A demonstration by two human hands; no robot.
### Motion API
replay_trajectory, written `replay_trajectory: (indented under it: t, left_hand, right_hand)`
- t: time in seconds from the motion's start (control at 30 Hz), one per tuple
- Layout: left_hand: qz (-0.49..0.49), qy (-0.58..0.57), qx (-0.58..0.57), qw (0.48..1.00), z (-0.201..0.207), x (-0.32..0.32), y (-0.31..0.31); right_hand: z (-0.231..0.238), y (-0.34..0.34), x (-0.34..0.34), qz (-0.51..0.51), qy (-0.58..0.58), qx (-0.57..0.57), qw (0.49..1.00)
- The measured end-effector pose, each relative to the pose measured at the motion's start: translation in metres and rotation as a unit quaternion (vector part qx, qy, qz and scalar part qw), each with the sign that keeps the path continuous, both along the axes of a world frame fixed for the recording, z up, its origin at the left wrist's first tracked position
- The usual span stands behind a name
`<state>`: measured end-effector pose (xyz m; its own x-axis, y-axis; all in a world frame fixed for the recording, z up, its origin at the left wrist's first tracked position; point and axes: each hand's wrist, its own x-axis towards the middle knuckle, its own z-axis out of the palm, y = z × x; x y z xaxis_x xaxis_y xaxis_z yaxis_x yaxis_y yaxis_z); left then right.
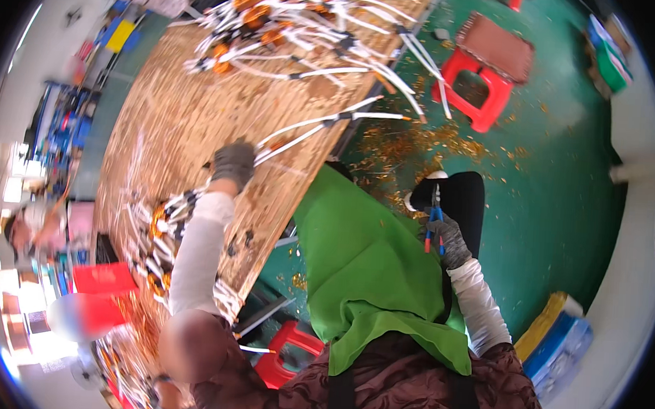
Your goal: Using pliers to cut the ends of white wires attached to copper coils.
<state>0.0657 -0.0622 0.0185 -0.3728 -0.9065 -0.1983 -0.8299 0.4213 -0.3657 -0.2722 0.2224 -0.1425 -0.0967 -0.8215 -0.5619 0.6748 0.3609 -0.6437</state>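
My left hand (234,164), in a grey glove, is closed over the near end of a white-sleeved wire bundle (302,125) on the wooden table. Black tape wraps the bundle partway, and its branching leads reach toward the table's right edge, with bare copper-coloured tips. What lies under my fingers is hidden. Away from the table, beside my knee, my right hand (451,242), also gloved in grey, grips pliers (436,216) with blue and red handles. Their jaws point away from me. A green apron (373,255) covers my lap.
On the wooden table (162,114), a large heap of white-sleeved copper coils (277,31) lies at the far end; more coils (160,225) lie left of my forearm. A red stool (478,86) stands on the green floor among copper scraps (427,143). Other people sit across the table.
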Motion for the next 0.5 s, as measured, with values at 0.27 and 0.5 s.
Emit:
replay_trajectory:
  t: [0.27,0.5]
  left_hand:
    - [-0.106,0.22,0.012,0.97,0.034,-0.068,0.017]
    - [-0.294,0.227,-0.007,0.929,-0.079,-0.218,0.043]
  right_hand:
    - [0.038,0.001,0.0,0.01,-0.083,0.122,0.989]
    - [0.03,-0.028,0.003,0.053,0.107,0.032,0.992]
